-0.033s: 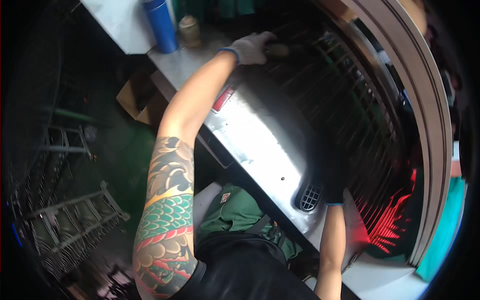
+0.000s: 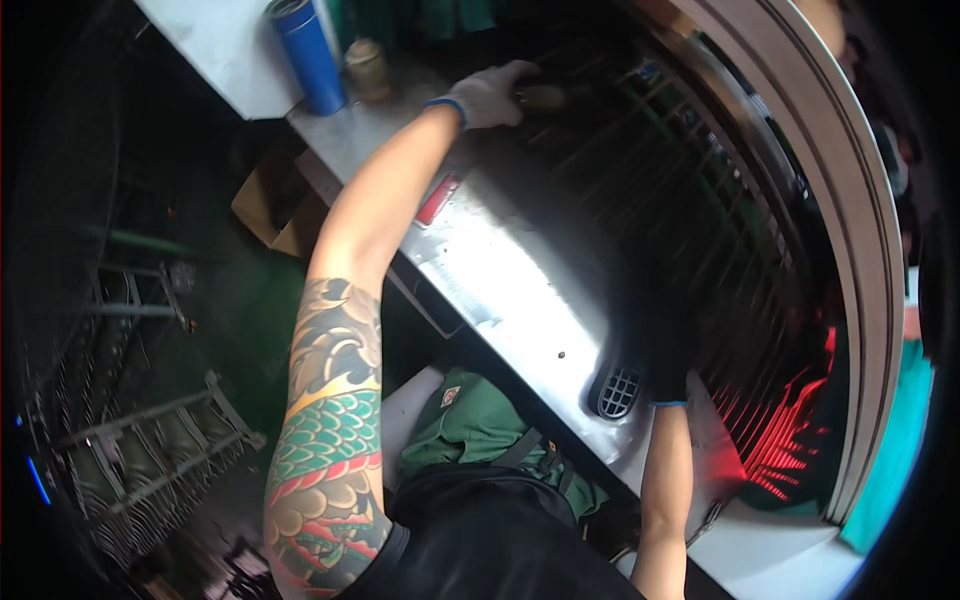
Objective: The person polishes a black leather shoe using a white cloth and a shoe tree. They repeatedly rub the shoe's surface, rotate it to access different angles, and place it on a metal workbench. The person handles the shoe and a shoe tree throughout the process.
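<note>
My left hand (image 2: 487,98), in a pale glove with a blue cuff, reaches to the far part of the metal bench. Its fingers curl at the edge of a dark area, beside a blurred tan rounded thing (image 2: 546,98); what they grip is unclear. My right hand (image 2: 672,388) is almost wholly lost in darkness at the near right, with a blue cuff at its wrist. Just left of it, a black piece with a grid-patterned end (image 2: 618,393) lies over the bench. Dark slatted shapes (image 2: 740,230) fill the space between and beyond both hands, too shadowed to name.
The bright metal bench (image 2: 500,270) bears a red rectangular item (image 2: 437,201). At its far left stand a blue bottle (image 2: 308,65) and a tan jar (image 2: 367,70). An open cardboard box (image 2: 270,205) is below. A curved pale frame (image 2: 850,170) rises at right; metal racks (image 2: 150,440) stand lower left.
The whole view has shifted slightly, and my left hand appears a little further left. Both hands keep nearly the same places over the bench.
</note>
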`<state>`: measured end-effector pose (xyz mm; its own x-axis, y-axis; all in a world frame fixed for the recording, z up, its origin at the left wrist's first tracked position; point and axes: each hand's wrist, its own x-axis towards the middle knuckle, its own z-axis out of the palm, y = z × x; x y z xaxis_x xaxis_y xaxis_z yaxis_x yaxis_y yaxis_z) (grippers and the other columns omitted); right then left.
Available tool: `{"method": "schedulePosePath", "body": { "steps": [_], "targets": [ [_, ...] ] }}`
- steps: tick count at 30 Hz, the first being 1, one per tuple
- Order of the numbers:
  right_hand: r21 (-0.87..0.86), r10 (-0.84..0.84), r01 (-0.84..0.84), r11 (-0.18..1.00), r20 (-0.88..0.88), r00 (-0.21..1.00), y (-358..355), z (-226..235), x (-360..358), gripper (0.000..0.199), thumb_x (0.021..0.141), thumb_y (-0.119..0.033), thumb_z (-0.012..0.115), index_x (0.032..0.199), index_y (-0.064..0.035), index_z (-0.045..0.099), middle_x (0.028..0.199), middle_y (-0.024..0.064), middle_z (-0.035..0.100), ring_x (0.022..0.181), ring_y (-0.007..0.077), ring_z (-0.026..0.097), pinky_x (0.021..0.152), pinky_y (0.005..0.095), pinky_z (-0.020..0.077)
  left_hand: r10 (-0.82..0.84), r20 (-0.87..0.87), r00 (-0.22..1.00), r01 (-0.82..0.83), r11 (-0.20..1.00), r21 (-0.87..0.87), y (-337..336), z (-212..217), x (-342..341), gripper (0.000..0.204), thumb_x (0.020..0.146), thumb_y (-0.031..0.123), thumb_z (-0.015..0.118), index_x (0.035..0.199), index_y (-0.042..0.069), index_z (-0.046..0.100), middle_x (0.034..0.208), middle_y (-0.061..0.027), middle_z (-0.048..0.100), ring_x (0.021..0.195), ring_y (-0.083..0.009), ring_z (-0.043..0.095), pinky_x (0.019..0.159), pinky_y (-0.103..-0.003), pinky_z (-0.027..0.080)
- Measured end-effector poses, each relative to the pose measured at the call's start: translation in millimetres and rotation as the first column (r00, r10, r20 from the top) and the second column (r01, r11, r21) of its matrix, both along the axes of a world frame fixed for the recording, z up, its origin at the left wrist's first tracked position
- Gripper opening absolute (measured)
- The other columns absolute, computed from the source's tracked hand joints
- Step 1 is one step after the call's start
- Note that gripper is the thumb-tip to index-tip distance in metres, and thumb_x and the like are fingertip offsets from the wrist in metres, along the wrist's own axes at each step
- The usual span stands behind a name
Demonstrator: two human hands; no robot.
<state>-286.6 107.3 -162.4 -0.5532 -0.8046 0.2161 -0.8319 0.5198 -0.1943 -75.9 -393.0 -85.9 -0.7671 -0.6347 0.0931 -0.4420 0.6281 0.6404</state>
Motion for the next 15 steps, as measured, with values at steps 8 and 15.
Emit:
{"method": "schedulePosePath", "body": {
  "steps": [8, 15],
  "targets": [
    [-0.198, -0.007, 0.057, 0.979, 0.242, 0.97, 46, 20, -10, 0.046, 0.105, -0.023, 0.06, 0.147, -0.0032, 0.057, 0.148, 0.0167, 0.06, 0.139, 0.0305, 0.055, 0.119, 0.0415, 0.0412, 0.249, -0.368, 0.896, 0.083, 0.719, 0.69, 107, 30, -4, 0.06, 0.085, 0.02, 0.08, 0.139, -0.002, 0.066, 0.113, -0.0114, 0.076, 0.101, -0.0178, 0.071, 0.093, -0.032, 0.055],
    [-0.497, 0.043, 0.276, 0.823, 0.539, 0.841, 91, 16, -11, 0.045, 0.109, -0.013, 0.051, 0.152, -0.0003, 0.051, 0.153, 0.0157, 0.057, 0.143, 0.0268, 0.053, 0.12, 0.0378, 0.0419, 0.003, -0.327, 0.945, 0.143, 0.895, 0.423, 292, 5, 85, 0.071, 0.079, 0.019, 0.088, 0.139, -0.009, 0.062, 0.12, -0.0151, 0.075, 0.099, -0.0223, 0.074, 0.092, -0.033, 0.058]
  ]
}}
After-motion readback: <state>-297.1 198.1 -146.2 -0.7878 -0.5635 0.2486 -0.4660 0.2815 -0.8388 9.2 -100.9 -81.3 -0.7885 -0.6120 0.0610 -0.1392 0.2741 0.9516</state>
